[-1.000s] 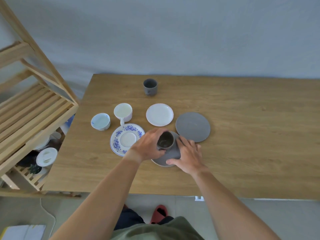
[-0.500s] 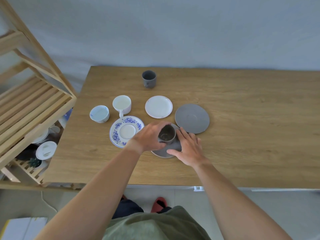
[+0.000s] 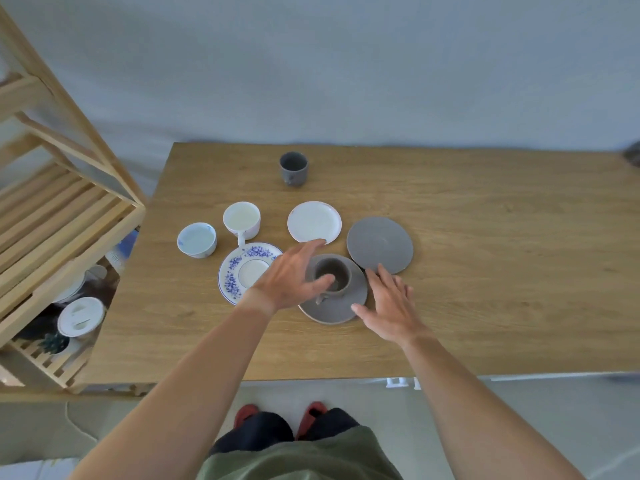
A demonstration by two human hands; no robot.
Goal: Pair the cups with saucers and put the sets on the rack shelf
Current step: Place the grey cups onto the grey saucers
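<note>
A grey cup (image 3: 334, 277) stands on a grey saucer (image 3: 341, 308) near the table's front. My left hand (image 3: 294, 277) hovers open just left of the cup, thumb near its rim. My right hand (image 3: 391, 306) is open to the right of the saucer, fingers spread. A second grey saucer (image 3: 380, 244) lies behind on the right. A white saucer (image 3: 314, 222), a blue-flowered saucer (image 3: 247, 268), a white handled cup (image 3: 241, 220), a small white-blue cup (image 3: 196, 239) and a grey cup (image 3: 293, 168) at the back stand apart.
The wooden table (image 3: 485, 289) fills the middle. A wooden rack (image 3: 65, 216) with slatted shelves stands at the left, touching the table's corner; its lower shelf holds a white lid (image 3: 80, 317) and other items. My feet in red slippers show below the table edge.
Both hands have let go: the left hand released the grey cup, the right hand lifted off the saucer. The cup now stands alone on the grey saucer.
</note>
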